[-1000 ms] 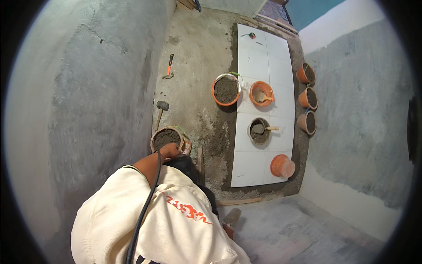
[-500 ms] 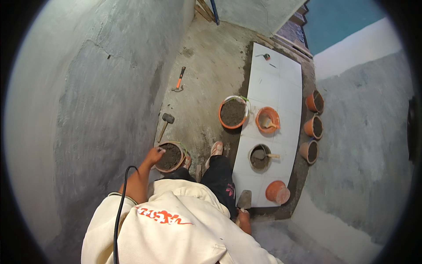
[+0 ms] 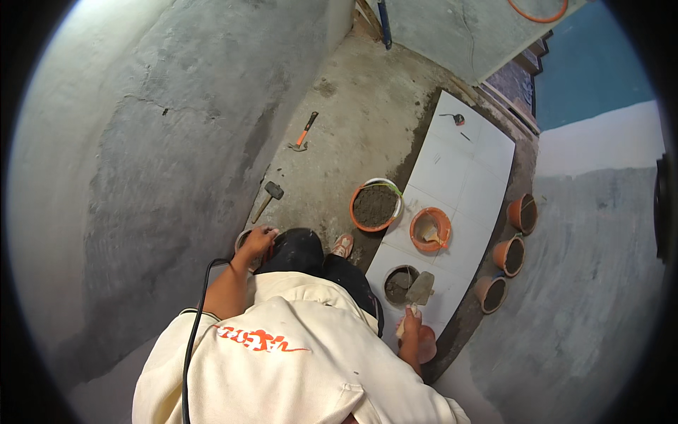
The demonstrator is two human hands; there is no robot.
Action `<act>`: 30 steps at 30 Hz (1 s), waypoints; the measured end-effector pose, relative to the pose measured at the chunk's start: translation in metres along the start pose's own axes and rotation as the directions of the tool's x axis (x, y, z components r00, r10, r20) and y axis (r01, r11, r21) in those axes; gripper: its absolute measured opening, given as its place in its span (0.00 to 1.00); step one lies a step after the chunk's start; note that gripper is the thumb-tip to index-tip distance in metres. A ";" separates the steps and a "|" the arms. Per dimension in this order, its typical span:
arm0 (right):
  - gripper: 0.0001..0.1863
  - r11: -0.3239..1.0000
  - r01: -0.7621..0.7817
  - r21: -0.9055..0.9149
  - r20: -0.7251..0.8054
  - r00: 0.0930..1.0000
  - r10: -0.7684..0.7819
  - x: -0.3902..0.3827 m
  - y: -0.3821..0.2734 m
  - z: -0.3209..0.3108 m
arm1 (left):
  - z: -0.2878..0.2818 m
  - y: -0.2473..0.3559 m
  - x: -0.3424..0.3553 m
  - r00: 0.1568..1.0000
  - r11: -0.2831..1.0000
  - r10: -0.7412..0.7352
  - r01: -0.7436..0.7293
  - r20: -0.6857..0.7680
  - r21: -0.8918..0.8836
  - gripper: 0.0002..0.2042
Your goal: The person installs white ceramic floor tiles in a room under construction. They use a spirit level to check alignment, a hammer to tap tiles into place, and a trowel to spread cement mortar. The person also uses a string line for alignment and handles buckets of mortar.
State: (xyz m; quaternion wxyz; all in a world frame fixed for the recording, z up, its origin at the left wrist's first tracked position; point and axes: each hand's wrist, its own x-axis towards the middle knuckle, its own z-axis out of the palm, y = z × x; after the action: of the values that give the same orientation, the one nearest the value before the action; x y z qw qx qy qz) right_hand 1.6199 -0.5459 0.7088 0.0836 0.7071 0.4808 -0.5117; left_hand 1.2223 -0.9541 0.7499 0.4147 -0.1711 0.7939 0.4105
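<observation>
My right hand point(image 3: 411, 322) is closed round the handle of a trowel point(image 3: 421, 288). Its grey blade hangs over the right side of a bucket of grey mortar point(image 3: 397, 284) on the white tiles. Behind that wrist, an orange bucket point(image 3: 426, 345) is partly hidden. My left hand point(image 3: 260, 242) hovers with fingers loosely apart beside my bent knee, over a bucket point(image 3: 240, 241) mostly covered by the hand and leg. Whether it touches the rim, I cannot tell.
A mortar-filled orange bucket point(image 3: 375, 205) stands at the tile edge, with another orange bucket point(image 3: 430, 229) on the tiles. Three buckets point(image 3: 509, 256) line the right wall. A mallet point(image 3: 268, 201) and claw hammer point(image 3: 304, 132) lie on the floor. A tape measure point(image 3: 458, 119) rests at the far end.
My right hand has lifted the trowel up and forward to the mortar bucket. My left hand has come off the left bucket's mortar toward my knee, and my body has turned.
</observation>
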 end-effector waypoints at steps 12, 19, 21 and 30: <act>0.19 0.958 0.270 -0.094 0.022 0.963 -0.269 0.076 -0.213 0.090 | -0.021 0.097 0.113 0.997 0.993 -0.047 0.053 0.056 -0.102 0.15; 0.26 0.659 0.643 -0.390 0.078 0.737 -0.672 0.099 -0.357 0.243 | -0.029 0.206 0.263 0.991 0.985 0.135 -0.135 0.011 0.108 0.17; 0.29 0.645 0.604 -0.468 0.229 0.788 -0.572 0.080 -0.419 0.302 | -0.026 0.254 0.294 0.967 0.953 0.255 -0.251 -0.005 0.171 0.19; 0.24 0.750 0.611 -0.255 0.650 0.683 -0.335 0.045 -0.611 0.531 | 0.026 0.417 0.421 0.900 0.864 -0.087 0.282 0.427 -0.418 0.28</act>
State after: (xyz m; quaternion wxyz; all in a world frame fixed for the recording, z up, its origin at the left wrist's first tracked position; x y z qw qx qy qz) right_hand 0.8110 -0.5232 0.6561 0.2448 0.3282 0.7094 -0.5737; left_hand 0.7294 -0.6526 0.6177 0.5497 -0.2569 0.5502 0.5737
